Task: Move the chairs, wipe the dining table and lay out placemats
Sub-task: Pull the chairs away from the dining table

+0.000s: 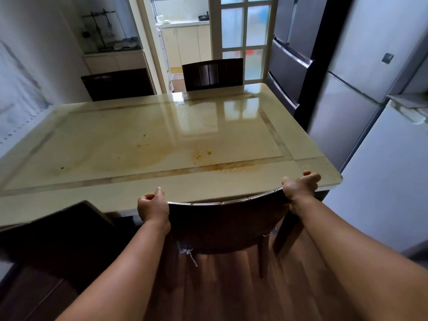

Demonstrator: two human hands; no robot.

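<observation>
A glossy beige dining table [129,140] fills the middle of the view, with orange-brown stains near its front edge. A dark wooden chair [228,224] stands pushed against that front edge, right of centre. My left hand [153,207] grips the left end of the chair's curved top rail. My right hand [300,185] grips the right end of the same rail. A second dark chair [212,74] stands at the far side, and a third [117,83] at the far left. Another dark chair [55,235] sits at the near left. No placemats or cloth are in view.
A grey refrigerator [347,93] and a white cabinet [384,181] stand close along the table's right side, leaving a narrow gap. Wooden floor [222,288] lies behind the chair. A wall runs along the left; a doorway into a kitchen [183,42] is beyond the table.
</observation>
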